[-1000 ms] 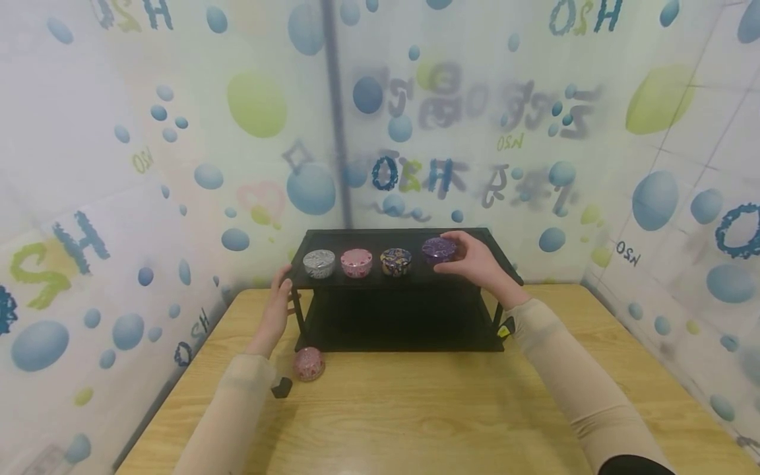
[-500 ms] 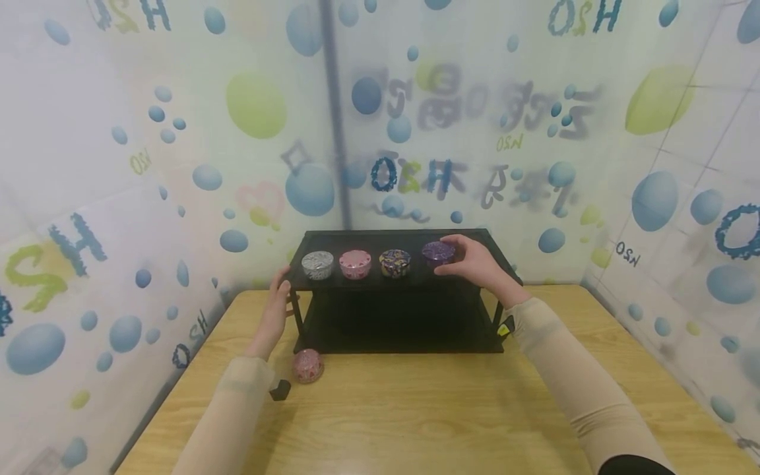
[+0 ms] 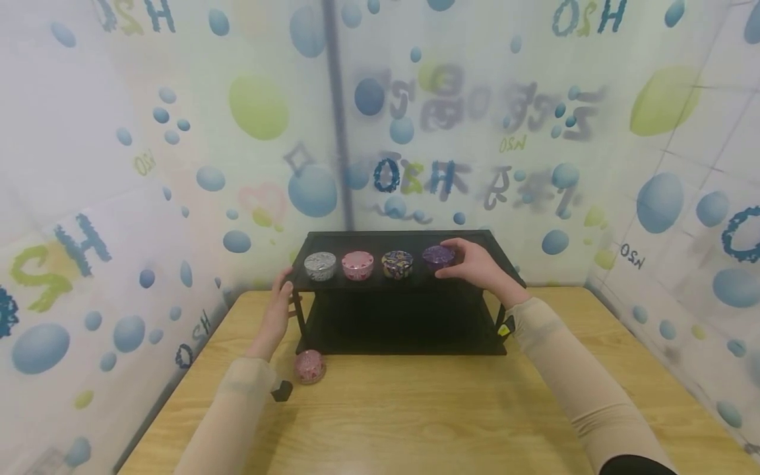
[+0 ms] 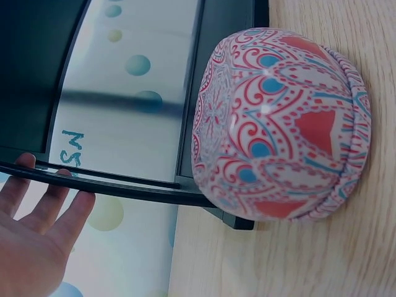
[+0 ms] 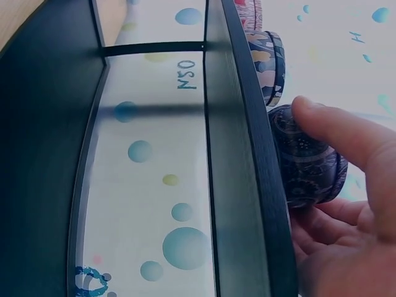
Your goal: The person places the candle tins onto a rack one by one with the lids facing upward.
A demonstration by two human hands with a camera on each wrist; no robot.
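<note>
Now my right hand (image 3: 475,267) curls its fingers round the round purple patterned tin (image 3: 438,256) on the black metal shelf (image 3: 404,280). My left hand (image 3: 278,310) rests flat-fingered against the shelf's edge; next I must let go cleanly.

Bright even light, soft shadows; backdrop lettering blurred, wide-angle edges bowed.

Both arms stretched forward, beige sleeves to wrists. Left hand (image 3: 278,310) open, fingers straight, pointing up and forward, palm turned inward. Right hand (image 3: 473,266) raised higher, wrist bent left, thumb and fingers curled in pinch.
</note>
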